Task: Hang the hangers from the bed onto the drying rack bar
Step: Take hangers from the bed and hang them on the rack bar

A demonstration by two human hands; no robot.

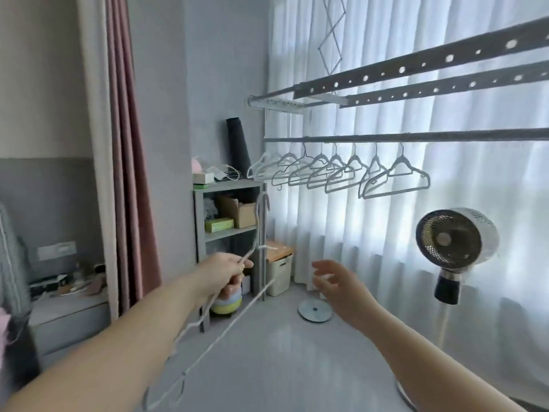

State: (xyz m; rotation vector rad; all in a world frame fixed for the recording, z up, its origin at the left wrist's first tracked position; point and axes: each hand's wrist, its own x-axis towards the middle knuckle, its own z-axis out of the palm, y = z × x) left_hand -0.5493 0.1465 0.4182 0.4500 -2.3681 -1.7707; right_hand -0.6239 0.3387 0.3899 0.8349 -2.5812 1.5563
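L hand (225,272) pinches hanger (258,224), well below bar (445,135); R hand (335,283) spread, empty. Risk: hook could snag hung hangers (335,173) or slip from the pinch.

No legible txt, labels or nos. anywhere.

drying rack bar (475,135) | hangers (336,162) hung along left part
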